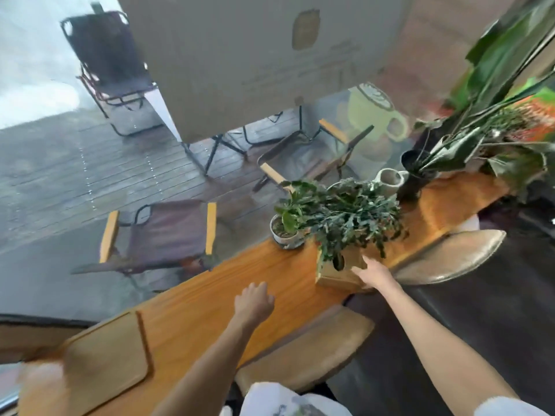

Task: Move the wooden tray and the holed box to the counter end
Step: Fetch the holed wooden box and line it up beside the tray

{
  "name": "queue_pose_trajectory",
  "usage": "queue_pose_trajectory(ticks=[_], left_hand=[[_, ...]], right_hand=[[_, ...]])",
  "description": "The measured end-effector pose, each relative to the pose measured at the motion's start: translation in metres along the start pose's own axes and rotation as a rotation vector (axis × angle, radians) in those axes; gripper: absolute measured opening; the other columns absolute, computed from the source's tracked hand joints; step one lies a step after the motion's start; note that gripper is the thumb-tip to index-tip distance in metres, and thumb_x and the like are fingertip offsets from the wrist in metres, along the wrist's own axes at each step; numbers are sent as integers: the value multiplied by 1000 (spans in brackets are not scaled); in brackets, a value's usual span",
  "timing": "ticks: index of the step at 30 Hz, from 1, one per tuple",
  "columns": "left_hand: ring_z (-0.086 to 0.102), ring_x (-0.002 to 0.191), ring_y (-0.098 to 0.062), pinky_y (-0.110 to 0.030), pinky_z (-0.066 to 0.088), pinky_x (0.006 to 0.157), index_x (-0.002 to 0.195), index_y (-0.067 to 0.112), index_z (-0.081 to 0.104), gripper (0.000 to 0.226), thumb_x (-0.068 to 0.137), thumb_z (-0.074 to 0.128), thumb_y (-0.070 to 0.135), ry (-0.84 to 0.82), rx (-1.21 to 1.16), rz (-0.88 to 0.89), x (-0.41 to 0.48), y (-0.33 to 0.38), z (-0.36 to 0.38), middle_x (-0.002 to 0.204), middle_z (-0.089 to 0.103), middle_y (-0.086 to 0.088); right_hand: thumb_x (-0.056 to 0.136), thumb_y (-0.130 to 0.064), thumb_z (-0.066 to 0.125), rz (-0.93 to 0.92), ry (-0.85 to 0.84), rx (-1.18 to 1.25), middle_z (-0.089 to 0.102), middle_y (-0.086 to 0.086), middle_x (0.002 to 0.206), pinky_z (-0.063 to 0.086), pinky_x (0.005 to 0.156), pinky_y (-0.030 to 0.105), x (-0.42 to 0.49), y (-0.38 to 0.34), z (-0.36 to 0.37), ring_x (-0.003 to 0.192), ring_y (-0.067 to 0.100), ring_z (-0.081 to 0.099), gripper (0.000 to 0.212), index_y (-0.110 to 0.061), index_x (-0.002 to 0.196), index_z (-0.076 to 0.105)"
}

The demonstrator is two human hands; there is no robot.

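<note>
Head view: my right hand, fingers spread, touches the holed box mid-frame; left hand loosely curled, empty; wooden tray lower left. Next, I'd grip the box.

One head-worn wide-angle view looks forward and steeply down along the worktop, close above both forearms. The window and the deck outside fill the upper left. Edges bend and blur, so the far end is probably distorted.

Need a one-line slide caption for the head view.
Right hand reaches the holed box of greenery; left hand hovers over the counter.
</note>
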State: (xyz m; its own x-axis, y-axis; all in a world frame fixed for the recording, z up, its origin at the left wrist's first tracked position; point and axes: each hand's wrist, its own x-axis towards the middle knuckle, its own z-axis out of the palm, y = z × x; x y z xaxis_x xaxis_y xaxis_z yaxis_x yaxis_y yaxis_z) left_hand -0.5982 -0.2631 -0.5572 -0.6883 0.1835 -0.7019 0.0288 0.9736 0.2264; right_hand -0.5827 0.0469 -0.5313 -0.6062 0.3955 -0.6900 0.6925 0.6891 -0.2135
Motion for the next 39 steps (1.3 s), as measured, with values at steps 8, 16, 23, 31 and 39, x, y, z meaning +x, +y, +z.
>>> queue_pose_trajectory(ticks=[8,16,23,31,39], left_hand=[[38,146,-33,-52,31,118,154,21,35,52,106,34,42,88,57,-129,11,31,16,161,37,-9],[37,147,-34,-54,29,118,153,19,36,53,106,34,45,57,-95,-331,0,-18,37,160,38,-11],[38,149,-34,-46,36,119,160,6,20,64,109,34,41,-70,-614,-462,-17,-51,65,163,36,-16],[52,138,-25,-46,44,116,150,13,43,45,106,48,22,119,-1225,-403,-61,-133,96,150,54,-8],[18,158,-21,-36,21,127,164,14,13,70,106,47,35,301,-1358,-253,-91,-290,55,170,20,0]], right_hand=[[102,-33,52,-157,-151,-149,26,13,165,26,123,40,89,-9,-13,151,32,29,67,-9,158,25],[100,-47,48,-80,-230,-318,8,13,169,21,125,38,85,-42,55,154,32,18,81,-11,161,11],[102,-46,45,-164,-538,-112,28,18,162,30,120,46,5,-111,153,145,39,37,81,-25,161,-7],[103,-36,49,-148,-535,143,42,14,155,39,115,43,-76,-173,244,141,35,43,71,-17,160,11],[99,-44,52,-173,-395,307,46,6,149,59,87,55,-151,-294,336,129,35,51,66,-34,156,20]])
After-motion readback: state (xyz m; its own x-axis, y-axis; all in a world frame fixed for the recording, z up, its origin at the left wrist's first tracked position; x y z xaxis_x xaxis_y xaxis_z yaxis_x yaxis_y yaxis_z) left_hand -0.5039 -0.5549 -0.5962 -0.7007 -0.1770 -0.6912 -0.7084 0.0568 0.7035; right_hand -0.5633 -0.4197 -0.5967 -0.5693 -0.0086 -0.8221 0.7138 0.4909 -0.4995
